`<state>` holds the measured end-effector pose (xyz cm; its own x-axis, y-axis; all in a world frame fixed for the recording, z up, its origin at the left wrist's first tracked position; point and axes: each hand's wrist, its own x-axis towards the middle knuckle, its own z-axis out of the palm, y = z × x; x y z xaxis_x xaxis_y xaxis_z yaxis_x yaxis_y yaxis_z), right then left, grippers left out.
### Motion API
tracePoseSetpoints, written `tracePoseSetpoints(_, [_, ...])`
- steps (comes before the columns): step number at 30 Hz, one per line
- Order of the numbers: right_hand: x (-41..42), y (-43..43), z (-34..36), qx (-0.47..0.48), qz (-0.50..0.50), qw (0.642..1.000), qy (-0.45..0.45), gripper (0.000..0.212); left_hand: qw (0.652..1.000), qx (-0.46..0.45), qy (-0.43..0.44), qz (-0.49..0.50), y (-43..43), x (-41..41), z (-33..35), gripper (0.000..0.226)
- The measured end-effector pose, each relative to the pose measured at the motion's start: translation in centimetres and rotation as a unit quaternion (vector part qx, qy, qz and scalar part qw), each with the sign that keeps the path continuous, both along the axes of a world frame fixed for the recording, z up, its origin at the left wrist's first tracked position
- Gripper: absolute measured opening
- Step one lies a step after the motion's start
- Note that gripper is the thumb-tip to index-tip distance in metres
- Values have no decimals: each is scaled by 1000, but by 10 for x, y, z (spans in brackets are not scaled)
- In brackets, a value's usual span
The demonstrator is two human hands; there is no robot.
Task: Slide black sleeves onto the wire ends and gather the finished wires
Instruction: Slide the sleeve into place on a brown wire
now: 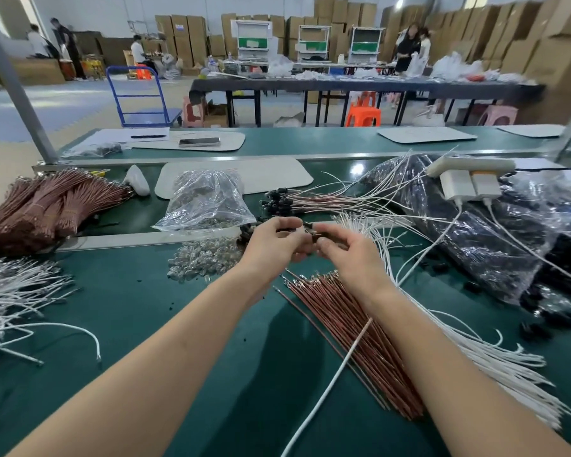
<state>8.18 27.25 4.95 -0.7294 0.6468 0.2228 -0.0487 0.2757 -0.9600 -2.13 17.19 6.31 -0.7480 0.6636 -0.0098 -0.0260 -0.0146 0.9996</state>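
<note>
My left hand and my right hand meet above the green table, fingers curled round a small black sleeve between them. A white wire runs from under my right hand toward the near edge. Beneath my right forearm lies a fan of loose brown wires. White wires spread to their right. A pile of finished wires with black sleeves lies just beyond my hands.
Bundled brown wires sit at the left, loose white wires below them. A clear bag and small clear bulbs lie left of my hands. Plastic bags of black parts fill the right, with a power strip.
</note>
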Motion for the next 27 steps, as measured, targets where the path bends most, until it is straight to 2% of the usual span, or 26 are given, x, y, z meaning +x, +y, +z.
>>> tracePoseSetpoints(1, [4,8,1,-20,-35,999,13,23,1000,-17,19,-1,6,3,0,11])
tracePoseSetpoints(2, [9,16,2,-60,-67,995,39,18,994,-68,85,-5,12,5,-1,11])
tracePoseSetpoints(4, [17,30,5,-159,-112,975,111,9,944,-207,251,-53,26,11,-6,23])
tracePoseSetpoints(5, [20,35,6,-188,-133,963,137,9,912,-266,299,-89,33,16,-9,33])
tracePoseSetpoints(8, [25,45,3,-197,-202,948,150,14,855,-368,344,-125,52,30,-16,48])
tracePoseSetpoints(12, [30,50,-7,-201,-253,938,127,17,825,-385,408,-74,74,39,-19,44])
tracePoseSetpoints(15, [31,53,-12,-195,-276,935,103,18,821,-383,421,-44,83,44,-21,47])
tracePoseSetpoints(19, [29,54,-14,-183,-284,937,89,17,816,-400,414,-44,89,44,-21,22])
tracePoseSetpoints(23, [27,53,-12,-175,-286,936,104,15,866,-374,331,-38,92,49,-13,26])
tracePoseSetpoints(27, [27,53,-9,-162,-293,934,127,13,928,-287,233,-47,98,51,-1,29])
